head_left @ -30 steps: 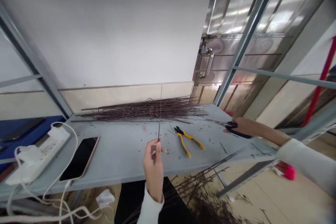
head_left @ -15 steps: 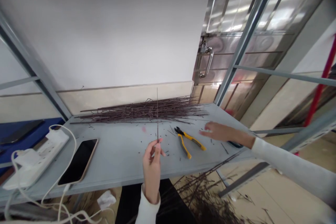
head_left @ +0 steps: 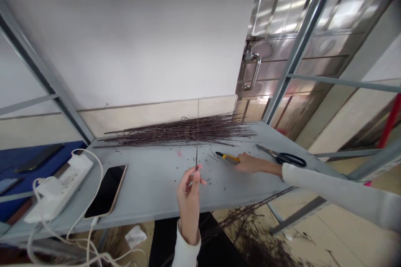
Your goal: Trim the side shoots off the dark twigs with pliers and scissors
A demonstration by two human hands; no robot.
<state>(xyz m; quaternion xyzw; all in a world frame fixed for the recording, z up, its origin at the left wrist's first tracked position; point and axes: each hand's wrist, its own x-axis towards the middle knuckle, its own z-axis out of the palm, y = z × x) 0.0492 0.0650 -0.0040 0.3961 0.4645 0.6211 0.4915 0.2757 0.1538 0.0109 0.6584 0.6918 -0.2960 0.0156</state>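
Over the shelf point(head_left: 150, 183), hands point(head_left: 189, 194) hold twig point(head_left: 196, 159) and pliers point(head_left: 230, 158).

Pliers point(head_left: 231, 158) partly covered, lower twigs point(head_left: 247, 226) cropped

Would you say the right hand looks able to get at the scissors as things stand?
Probably yes: the scissors lie uncovered nearby, with nothing on top, though the right hand has hold of the pliers and would likely need to release them first.

We hold our left hand point(head_left: 189, 194) upright in a fingertip pinch. Our right hand point(head_left: 249, 163) is curled closed, its arm point(head_left: 326, 187) stretched sideways.
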